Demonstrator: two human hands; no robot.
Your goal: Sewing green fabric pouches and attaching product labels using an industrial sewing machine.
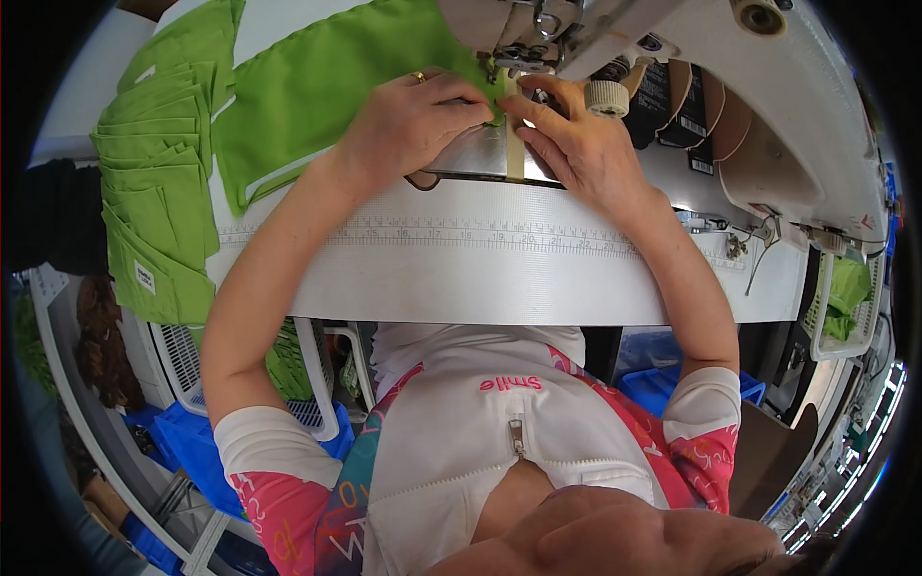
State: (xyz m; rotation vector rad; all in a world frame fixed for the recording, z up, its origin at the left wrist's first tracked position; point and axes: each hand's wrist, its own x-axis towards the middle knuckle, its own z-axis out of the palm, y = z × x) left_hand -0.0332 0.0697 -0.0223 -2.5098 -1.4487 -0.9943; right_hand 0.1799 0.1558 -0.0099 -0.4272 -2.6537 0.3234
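Note:
My left hand [413, 125], with a ring on one finger, has its fingers curled and pressed on the edge of a green fabric piece [317, 86] at the sewing machine's presser foot [509, 67]. Just right of it, my right hand [576, 144] rests with fingers bent but apart, its fingertips at a pale yellow strip [514, 158] on the metal plate [471, 154]. The green piece spreads left across the white table [480, 278], which has a printed ruler. Stacked green pieces [154, 192] lie at the table's left end. The fabric under my fingertips is partly hidden.
The machine's arm [788, 106] curves over the right side, with dark cards [682, 120] behind it. A white basket of green cloth [845, 307] hangs at the right. Below the table are another white basket [182, 370] and blue bins [178, 432]. Dark cloth [58, 226] lies at far left.

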